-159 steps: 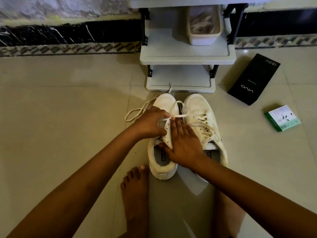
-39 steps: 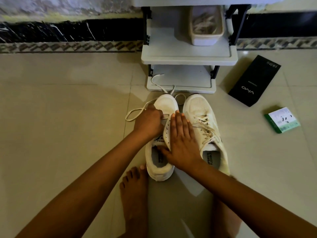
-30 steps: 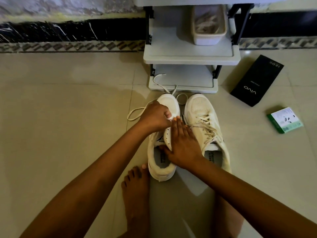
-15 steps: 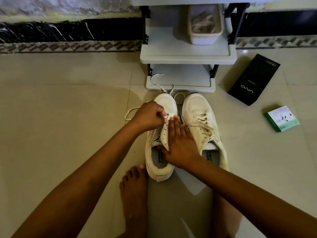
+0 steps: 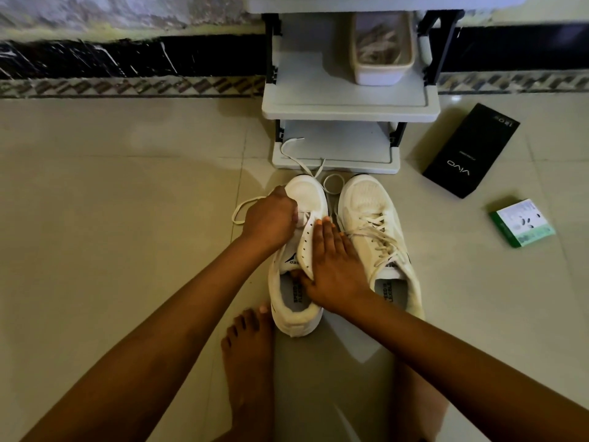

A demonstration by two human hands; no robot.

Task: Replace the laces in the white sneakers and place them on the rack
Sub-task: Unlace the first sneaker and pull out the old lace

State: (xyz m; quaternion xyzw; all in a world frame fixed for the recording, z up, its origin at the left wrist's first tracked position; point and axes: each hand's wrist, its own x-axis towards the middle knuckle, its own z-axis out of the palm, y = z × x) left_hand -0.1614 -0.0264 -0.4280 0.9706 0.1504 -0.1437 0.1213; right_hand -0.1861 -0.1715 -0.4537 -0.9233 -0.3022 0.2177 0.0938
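Two white sneakers stand side by side on the floor tiles, toes toward the rack [image 5: 350, 106]. The right sneaker [image 5: 369, 205] is laced. The left sneaker [image 5: 306, 193] has bare eyelets along its flap, and a white lace [image 5: 298, 161] trails from its toe onto the rack's lowest shelf and loops out left. My left hand [image 5: 271, 220] is closed on the lace at the front eyelets. My right hand [image 5: 334, 266] lies flat on the left sneaker's flap, thumb inside the opening, pinning it.
A pale tub [image 5: 382, 49] with laces sits on the rack's middle shelf. A black box [image 5: 468, 151] and a small green-and-white box [image 5: 522, 223] lie on the floor to the right. My bare foot [image 5: 248, 352] rests beside the left sneaker's heel.
My left hand has shifted slightly up toward the toe, drawing the lace; the loop at its left has shrunk. My right hand has kept its hold on the flap.
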